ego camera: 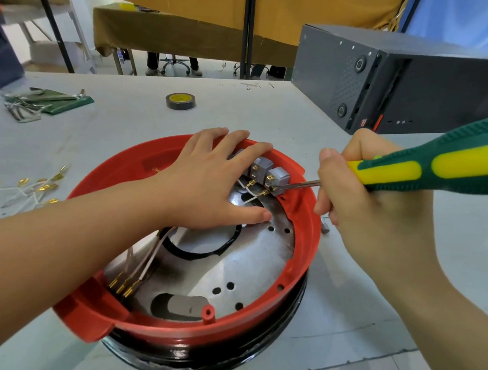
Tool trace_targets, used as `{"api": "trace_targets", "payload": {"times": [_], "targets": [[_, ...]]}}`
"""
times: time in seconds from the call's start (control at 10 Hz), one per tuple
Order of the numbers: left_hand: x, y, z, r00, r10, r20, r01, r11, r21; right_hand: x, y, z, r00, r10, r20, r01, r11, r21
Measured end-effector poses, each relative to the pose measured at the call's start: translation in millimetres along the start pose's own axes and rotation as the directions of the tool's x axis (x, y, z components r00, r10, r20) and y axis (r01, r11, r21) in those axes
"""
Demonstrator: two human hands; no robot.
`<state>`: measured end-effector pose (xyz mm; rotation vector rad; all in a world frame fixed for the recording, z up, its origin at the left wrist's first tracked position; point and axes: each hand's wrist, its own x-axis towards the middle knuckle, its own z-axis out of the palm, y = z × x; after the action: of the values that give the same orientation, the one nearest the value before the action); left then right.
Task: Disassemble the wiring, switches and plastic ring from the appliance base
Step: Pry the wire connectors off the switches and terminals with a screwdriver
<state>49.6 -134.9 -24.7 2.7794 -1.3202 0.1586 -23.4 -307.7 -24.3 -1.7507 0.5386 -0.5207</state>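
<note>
The appliance base [304, 255] is a red plastic ring over a black body, with a silver metal plate [240, 266] inside. Two grey switches [267, 171] sit at its far inner rim, with white wires [251, 197] and brass terminals plugged into them. My left hand [209, 180] lies flat over the far rim, fingers spread, thumb on the plate. My right hand [358, 196] grips a green-and-yellow screwdriver [432, 168], whose tip touches a terminal under the right switch. More wires with gold terminals [129, 282] run to the near left side. A black ring [201, 252] circles the plate's centre hole.
Loose white wires with gold terminals [33, 188] lie on the grey table at the left. A roll of black tape [180, 101] sits behind the base. Metal tools on a green pouch [38, 104] lie far left. A dark computer case [395, 88] stands at the right.
</note>
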Motion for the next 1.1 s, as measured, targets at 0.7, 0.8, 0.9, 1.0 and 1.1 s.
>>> {"api": "trace_targets", "payload": {"times": [0.7, 0.8, 0.9, 1.0, 1.1], "targets": [[0.4, -1.5, 1.9, 1.0, 0.004, -0.003, -0.004, 1.0, -0.006, -33.9, -12.3, -12.1, 0.932, -0.341, -0.125, 0.359, 0.916, 0.177], [0.4, -1.1, 1.5, 1.0, 0.003, 0.006, -0.003, 1.0, -0.008, -33.3, -13.0, -12.6, 0.938, -0.319, -0.134, 0.341, 0.918, 0.202], [0.8, -0.6, 0.9, 1.0, 0.001, 0.012, -0.001, 1.0, 0.003, -33.3, -7.1, -9.1, 0.959, -0.258, -0.118, 0.281, 0.925, 0.257], [0.0, -1.5, 1.0, 1.0, 0.007, 0.014, -0.008, 1.0, 0.005, -35.8, -1.7, -6.6, 0.983, -0.154, -0.097, 0.177, 0.932, 0.316], [-0.6, -3.0, -0.1, 0.999, 0.016, 0.027, -0.016, 1.0, -0.012, -32.2, -13.5, -13.9, 0.92, -0.366, -0.137, 0.389, 0.896, 0.217]]}}
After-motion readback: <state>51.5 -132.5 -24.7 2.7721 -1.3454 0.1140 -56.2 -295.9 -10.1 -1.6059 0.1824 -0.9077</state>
